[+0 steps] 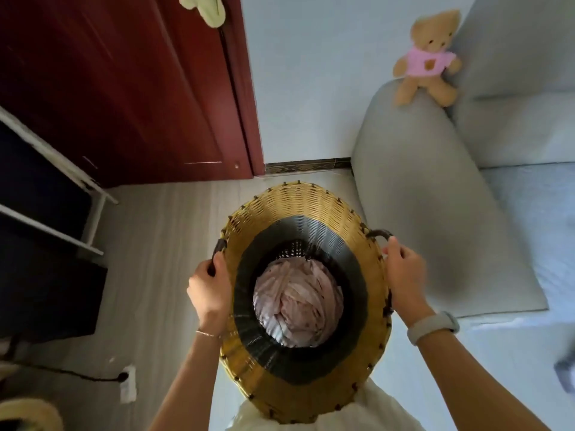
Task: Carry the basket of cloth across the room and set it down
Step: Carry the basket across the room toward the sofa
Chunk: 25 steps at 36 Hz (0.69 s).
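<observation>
Your left hand (208, 289) and right hand (404, 276) each clench a handle, wicker basket (298, 203) between; pink cloth (297, 309) bunched inside

Single head view, steeply downward, close above basket (306, 209).

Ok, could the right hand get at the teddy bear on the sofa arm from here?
Probably not yet: the right hand is gripping the basket handle, and the teddy bear sits well beyond it, though nothing blocks the way.
</observation>
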Available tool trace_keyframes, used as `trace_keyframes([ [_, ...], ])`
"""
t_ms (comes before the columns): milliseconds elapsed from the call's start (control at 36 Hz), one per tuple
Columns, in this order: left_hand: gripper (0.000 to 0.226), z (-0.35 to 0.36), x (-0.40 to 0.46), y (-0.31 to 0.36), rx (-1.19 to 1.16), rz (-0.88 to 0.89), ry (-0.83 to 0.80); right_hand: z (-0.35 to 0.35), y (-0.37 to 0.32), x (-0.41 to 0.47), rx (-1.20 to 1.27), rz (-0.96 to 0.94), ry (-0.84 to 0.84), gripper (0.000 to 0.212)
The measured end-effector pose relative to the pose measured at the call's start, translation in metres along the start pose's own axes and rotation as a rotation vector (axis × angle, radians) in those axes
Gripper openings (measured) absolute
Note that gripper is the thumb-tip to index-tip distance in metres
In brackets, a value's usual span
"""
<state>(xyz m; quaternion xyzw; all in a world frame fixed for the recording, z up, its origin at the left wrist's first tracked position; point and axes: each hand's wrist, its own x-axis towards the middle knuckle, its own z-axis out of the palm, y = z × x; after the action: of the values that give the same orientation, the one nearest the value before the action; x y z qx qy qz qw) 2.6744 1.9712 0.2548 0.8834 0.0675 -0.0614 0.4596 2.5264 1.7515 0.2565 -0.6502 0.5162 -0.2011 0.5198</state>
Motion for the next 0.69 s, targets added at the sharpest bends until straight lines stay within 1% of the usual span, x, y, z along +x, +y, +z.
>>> trace_keyframes([
  [139,0.038,0.063,0.059,0.061,-0.007,0.014,-0.042,0.008,-0.029,0.083,0.003,0.027,0.02,0.038],
  [278,0.036,0.115,0.105,0.105,-0.009,0.01,-0.08,0.02,-0.049,0.15,0.007,0.052,0.059,0.037],
  [472,0.034,0.178,0.179,0.141,-0.002,-0.025,-0.134,0.053,-0.074,0.243,0.028,0.091,0.09,0.036],
  [694,0.034,0.261,0.278,0.172,0.013,-0.047,-0.165,0.106,-0.098,0.363,-0.024,0.129,0.108,0.035],
])
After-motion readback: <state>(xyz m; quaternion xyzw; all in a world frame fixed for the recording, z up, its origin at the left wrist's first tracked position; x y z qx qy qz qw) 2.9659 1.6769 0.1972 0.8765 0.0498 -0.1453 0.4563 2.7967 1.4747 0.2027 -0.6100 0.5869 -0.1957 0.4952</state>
